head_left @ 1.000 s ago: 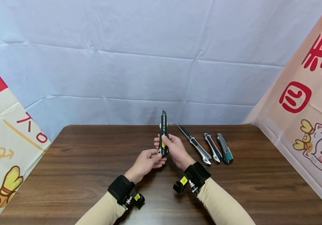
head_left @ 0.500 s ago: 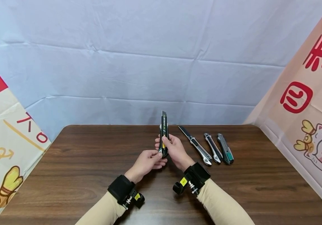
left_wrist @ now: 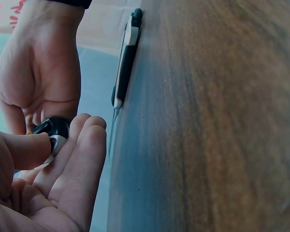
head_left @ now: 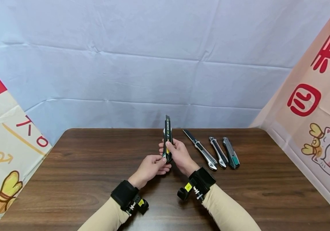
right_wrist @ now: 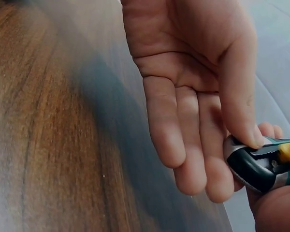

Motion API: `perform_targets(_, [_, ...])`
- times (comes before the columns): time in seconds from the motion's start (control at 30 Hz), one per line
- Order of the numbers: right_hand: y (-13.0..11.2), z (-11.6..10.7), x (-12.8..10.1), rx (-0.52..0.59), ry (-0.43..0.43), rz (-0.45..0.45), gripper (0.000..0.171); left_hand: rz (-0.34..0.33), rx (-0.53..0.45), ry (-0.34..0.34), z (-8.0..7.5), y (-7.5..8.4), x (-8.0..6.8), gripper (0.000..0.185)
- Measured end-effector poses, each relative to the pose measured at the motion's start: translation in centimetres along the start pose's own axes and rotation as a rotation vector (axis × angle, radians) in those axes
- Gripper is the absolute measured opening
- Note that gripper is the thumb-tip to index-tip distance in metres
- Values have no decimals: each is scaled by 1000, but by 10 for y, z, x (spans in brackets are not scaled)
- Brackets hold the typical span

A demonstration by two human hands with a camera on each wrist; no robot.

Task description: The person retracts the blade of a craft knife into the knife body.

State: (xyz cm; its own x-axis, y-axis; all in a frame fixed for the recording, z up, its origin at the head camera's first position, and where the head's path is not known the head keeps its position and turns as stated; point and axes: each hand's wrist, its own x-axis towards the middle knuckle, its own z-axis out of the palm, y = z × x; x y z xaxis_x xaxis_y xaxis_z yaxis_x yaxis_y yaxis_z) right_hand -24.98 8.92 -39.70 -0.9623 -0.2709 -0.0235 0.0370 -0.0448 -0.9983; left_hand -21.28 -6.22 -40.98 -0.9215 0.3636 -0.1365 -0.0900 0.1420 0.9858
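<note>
A black utility knife [head_left: 167,131] with a yellow slider is held up over the table, its short blade end pointing away. My right hand [head_left: 180,155] grips the knife's body, the thumb lying at the yellow slider [right_wrist: 289,152]. My left hand [head_left: 149,166] pinches the knife's rounded near end [left_wrist: 58,128] between thumb and index finger, while its other fingers stretch out loosely, as the right wrist view shows. The right hand's fingers behind the knife are partly hidden.
To the right on the wooden table [head_left: 95,160] lie three more utility knives: a silver one [head_left: 206,155] with a long dark blade out, a shorter silver-black one [head_left: 218,152], and a grey-teal one [head_left: 231,154]. A pale cloth [head_left: 153,73] hangs behind.
The knife and both hands have sunk very slightly. The hold of each hand stays the same, and the three knives on the table have not moved.
</note>
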Motion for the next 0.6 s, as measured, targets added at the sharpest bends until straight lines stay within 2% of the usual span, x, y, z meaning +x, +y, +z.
perform_targets(0.6, [1, -1, 0, -14, -25, -1, 36, -24, 7, 1, -1, -4, 3, 35])
